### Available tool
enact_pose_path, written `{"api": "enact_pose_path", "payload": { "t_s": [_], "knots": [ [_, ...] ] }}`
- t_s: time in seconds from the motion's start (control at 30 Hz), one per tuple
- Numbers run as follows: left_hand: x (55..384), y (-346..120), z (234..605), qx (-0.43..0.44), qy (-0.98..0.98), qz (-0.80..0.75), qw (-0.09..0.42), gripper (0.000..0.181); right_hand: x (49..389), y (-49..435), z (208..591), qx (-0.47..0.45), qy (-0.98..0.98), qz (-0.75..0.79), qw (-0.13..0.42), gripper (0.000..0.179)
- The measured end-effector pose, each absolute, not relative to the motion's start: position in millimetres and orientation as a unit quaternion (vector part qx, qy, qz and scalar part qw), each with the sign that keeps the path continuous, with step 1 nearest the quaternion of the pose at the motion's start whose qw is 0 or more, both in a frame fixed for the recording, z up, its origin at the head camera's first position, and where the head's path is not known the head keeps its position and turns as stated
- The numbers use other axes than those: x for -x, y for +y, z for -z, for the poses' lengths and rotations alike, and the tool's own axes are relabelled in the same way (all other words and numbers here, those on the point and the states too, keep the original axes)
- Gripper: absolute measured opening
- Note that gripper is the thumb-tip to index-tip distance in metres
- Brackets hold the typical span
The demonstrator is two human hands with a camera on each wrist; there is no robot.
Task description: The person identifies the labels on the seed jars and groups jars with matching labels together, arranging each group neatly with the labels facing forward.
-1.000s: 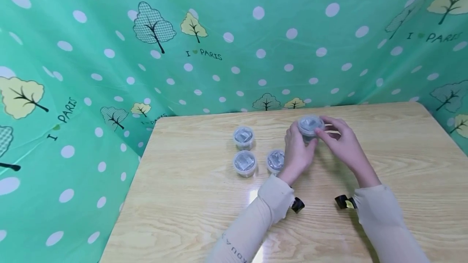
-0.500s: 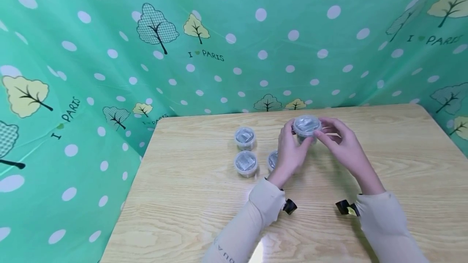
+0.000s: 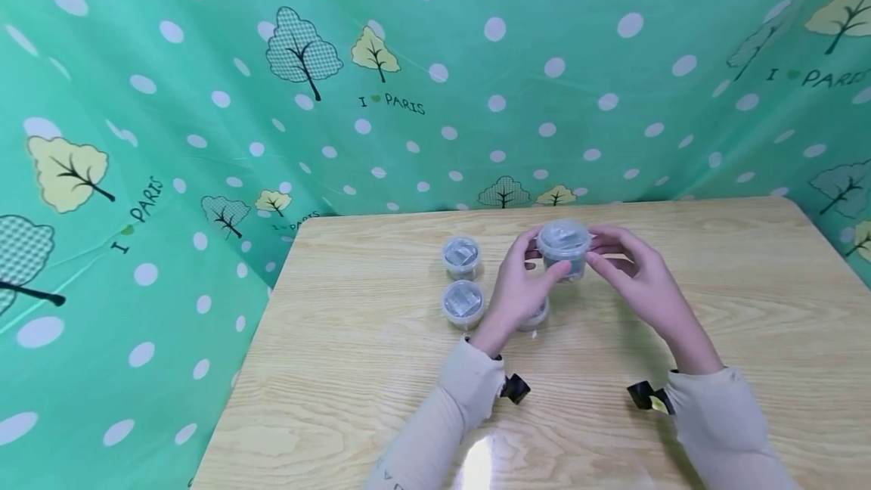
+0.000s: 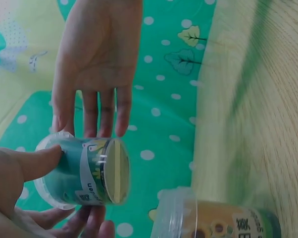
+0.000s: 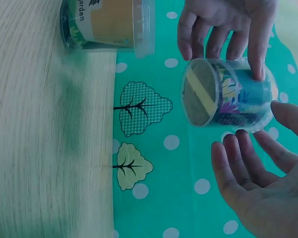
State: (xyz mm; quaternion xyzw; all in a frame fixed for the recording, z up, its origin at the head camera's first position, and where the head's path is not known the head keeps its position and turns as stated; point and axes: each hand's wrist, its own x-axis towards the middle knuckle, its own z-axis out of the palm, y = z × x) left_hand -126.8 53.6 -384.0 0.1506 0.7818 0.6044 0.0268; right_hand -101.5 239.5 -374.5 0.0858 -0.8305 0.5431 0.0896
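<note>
My left hand [image 3: 520, 286] grips a clear lidded plastic tub [image 3: 565, 242] with bluish contents, raised over the table's far part. Its thumb presses the near side, with fingers round the other side. In the left wrist view, the tub [image 4: 84, 171] shows a printed label and a pale strip across its base. My right hand [image 3: 636, 271] is close at the tub's right, its fingers loosely bent and the thumb tip at the lid's rim; whether it touches is hard to tell. One more tub [image 3: 537, 314] stands on the table, partly hidden by my left forearm.
Two similar tubs [image 3: 461, 257] stand one behind the other, left of my hands, on the wooden table [image 3: 340, 339]. A green dotted cloth [image 3: 422, 82] hangs along the back and left. Black wrist cameras [image 3: 515, 389] sit at both cuffs.
The tub has moved left and towards me, and now tips so its side shows. My left hand went with it; my right hand has stayed nearly in place, its thumb slipping to the rim's edge.
</note>
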Motion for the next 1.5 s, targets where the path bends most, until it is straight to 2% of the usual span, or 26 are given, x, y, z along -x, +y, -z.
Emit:
{"api": "enact_pose_path", "payload": {
  "t_s": [0.3,0.47,0.7,1.0,1.5],
  "knots": [
    [122.2,39.2,380.0,-0.167,0.764,-0.621,0.054,0.063,97.3,235.9,373.1,-0.126,-0.802,-0.576,0.096,0.037],
    [113.2,31.4,363.9,-0.17,0.749,-0.635,0.077,0.06,95.9,232.2,371.9,-0.135,-0.798,-0.582,0.078,0.041],
    [102.6,23.0,346.2,-0.166,0.746,-0.64,0.082,0.057,95.0,229.1,373.9,-0.151,-0.79,-0.593,0.043,0.049],
    [99.7,13.3,353.4,-0.151,0.724,-0.665,0.099,0.055,92.8,221.6,381.6,-0.162,-0.778,-0.607,0.01,0.046],
    [94.6,5.9,354.0,-0.13,0.718,-0.676,0.105,0.052,92.0,208.6,383.7,-0.174,-0.764,-0.621,-0.027,0.052]
  ]
}}
